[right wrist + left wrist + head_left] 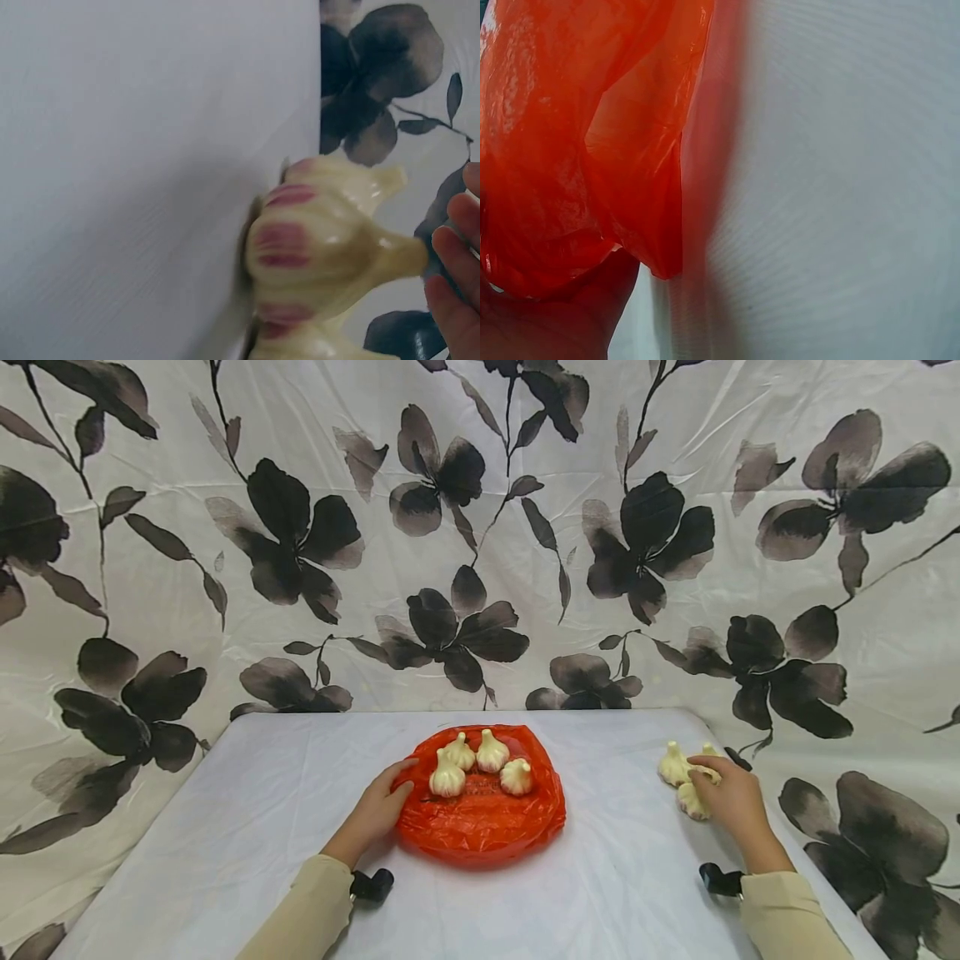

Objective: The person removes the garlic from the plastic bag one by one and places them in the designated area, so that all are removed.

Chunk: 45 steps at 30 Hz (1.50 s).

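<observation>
A crinkled red plastic bag [480,827] sits near the middle of the table, with several garlic bulbs [447,777] grouped on its upper part. My left hand [378,806] holds the bag's left edge; in the left wrist view, part of that hand [562,322] shows below the red plastic, which hides the fingers. Toward the table's right side stands a cluster of pale garlic bulbs [693,802] with pink streaks. Over it reaches my right hand [731,802], its fingers extended. In the right wrist view these fingers [454,251] appear apart from the nearest bulb's stem; the thumb is hidden.
A white cloth covers the table [600,893], whose right edge runs close beside the right garlic cluster. Behind and around it hangs a white curtain [540,610] printed with dark flowers. A black camera [371,885] is strapped to each wrist.
</observation>
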Motion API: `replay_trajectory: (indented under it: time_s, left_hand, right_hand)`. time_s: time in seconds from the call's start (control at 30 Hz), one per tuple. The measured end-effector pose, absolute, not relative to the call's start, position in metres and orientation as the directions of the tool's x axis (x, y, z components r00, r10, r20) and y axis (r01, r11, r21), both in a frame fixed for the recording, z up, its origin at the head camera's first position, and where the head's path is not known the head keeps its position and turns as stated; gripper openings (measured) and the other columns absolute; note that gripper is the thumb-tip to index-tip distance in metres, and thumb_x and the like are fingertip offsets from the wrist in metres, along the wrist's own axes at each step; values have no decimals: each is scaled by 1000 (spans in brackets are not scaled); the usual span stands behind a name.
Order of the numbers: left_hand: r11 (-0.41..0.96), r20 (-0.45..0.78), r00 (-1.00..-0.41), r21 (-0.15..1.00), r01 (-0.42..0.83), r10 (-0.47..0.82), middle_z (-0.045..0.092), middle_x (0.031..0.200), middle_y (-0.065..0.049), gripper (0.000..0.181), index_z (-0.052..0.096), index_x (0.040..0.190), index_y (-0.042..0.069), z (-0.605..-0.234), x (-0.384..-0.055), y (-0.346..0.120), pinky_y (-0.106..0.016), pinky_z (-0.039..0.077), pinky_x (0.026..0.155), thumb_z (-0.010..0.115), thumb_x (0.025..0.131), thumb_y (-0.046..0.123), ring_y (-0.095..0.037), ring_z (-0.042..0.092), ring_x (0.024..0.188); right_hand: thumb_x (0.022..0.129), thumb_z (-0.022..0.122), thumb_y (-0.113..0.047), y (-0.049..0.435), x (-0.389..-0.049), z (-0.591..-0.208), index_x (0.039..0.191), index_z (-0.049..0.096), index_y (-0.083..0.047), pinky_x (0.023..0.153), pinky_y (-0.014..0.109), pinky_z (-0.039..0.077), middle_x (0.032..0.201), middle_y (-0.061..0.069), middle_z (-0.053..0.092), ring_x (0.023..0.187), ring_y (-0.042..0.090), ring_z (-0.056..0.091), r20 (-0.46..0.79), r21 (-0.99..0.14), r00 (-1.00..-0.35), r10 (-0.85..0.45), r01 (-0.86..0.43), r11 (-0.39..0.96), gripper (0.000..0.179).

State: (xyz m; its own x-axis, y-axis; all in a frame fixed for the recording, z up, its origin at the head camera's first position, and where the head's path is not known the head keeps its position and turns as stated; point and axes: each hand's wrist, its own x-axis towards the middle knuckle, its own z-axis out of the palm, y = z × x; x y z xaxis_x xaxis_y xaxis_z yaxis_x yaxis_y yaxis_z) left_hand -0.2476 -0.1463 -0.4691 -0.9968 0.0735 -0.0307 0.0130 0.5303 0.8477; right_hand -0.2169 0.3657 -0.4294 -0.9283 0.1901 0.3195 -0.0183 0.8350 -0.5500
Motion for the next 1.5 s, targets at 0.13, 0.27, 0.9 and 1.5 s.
replay_trajectory:
  time_s: [0.13,0.27,0.9,1.5]
  left_hand:
    - [530,-30,-997,848,15,75,34,155,-14,46,39,147,22,-467,-247,-146,-60,33,111,44,102,22,-39,32,142]
    - [527,-23,-997,849,22,79,34,155,-14,45,39,147,21,-465,-247,-147,-59,33,111,44,102,21,-39,32,142]
    - [544,-15,-998,838,23,66,33,155,-15,46,40,147,19,-457,-246,-143,-61,31,112,45,101,18,-40,31,143]
    - [582,8,-997,812,48,72,34,155,-14,46,40,146,17,-455,-246,-141,-60,32,112,44,101,19,-39,31,143]
  right_hand:
    - [94,61,-20,359,-220,-424,119,65,-4,88,61,46,132,29,56,119,49,52,331,-547,-929,166,-45,836,31]
    - [92,63,-19,351,-221,-417,120,66,-6,94,64,43,130,26,58,123,50,49,353,-539,-925,139,-79,838,31]
    - [91,66,-19,299,-233,-398,122,65,-10,99,58,45,132,18,60,126,40,52,376,-515,-926,-43,-247,821,32]
    - [87,71,-18,231,-244,-388,119,68,-13,95,50,52,125,10,65,114,35,62,382,-545,-898,-219,-410,731,33]
